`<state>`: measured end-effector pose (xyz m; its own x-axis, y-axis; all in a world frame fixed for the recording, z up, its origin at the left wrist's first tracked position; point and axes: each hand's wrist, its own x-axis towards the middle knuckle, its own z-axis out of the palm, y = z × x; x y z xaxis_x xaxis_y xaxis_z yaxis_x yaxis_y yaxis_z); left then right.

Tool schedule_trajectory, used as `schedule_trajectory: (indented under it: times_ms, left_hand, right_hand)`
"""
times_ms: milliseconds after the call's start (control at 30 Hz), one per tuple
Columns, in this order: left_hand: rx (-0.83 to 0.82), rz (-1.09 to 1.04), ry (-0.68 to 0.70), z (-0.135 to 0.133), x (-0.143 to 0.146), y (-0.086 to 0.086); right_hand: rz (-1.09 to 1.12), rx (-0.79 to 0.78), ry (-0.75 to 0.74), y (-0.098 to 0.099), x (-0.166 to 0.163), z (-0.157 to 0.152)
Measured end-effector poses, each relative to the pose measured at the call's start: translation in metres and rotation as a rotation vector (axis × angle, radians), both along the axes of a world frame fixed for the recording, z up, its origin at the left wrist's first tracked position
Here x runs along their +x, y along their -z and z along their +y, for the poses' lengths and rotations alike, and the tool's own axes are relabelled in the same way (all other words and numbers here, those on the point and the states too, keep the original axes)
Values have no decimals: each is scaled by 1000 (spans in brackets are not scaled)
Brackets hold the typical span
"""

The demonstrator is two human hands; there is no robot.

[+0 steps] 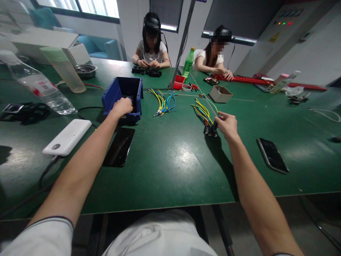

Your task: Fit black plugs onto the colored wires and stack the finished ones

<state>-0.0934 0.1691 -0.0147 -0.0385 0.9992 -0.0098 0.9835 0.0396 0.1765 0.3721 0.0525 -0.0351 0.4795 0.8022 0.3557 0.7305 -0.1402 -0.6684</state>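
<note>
My left hand [123, 107] reaches into a blue plastic bin [108, 101]. Its fingertips are hidden inside among dark contents, so what it touches does not show. Between thumb and fingers, my right hand [227, 124] pinches a thin green wire [212, 104] with a black piece near its end. Just left of that hand lies a bundle of yellow, blue and green wires [203, 113] with black ends and metal terminals. A second bunch of wires [163, 101], without visible black ends, rests between the bin and my right hand.
A black phone [120, 146] and a white power bank [68, 137] lie near my left arm. Another phone [272, 155] is at right. Bottles [44, 89] stand at far left. Beyond the wires are a cardboard box [220, 94] and red bin [178, 82]. Two people work across the table.
</note>
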Motion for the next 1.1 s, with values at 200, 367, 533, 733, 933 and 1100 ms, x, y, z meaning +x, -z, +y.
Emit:
schedule_trajectory:
  times_ms: [200,367,533,733,933,1100]
  left_hand:
    - [-48,1,1,-1,1,-3]
    - [-58,-5,16,5,-3,1]
    - [-44,-27,10,5,-5,2]
    - [-18,-71,62,8,-9,7]
    - [67,-76,99,17,-10,13]
    - [119,-76,125,17,-8,12]
  right_hand:
    - [28,18,-18,8,4,4]
    - [-39,-36,-12,2,-2,1]
    - [-117,-94,-11,0,-8,0]
    - [-223,-130,-10,5,-10,2]
    - [-282,-141,-9,7,-13,0]
    - [-294,-157,1,4,-18,-5]
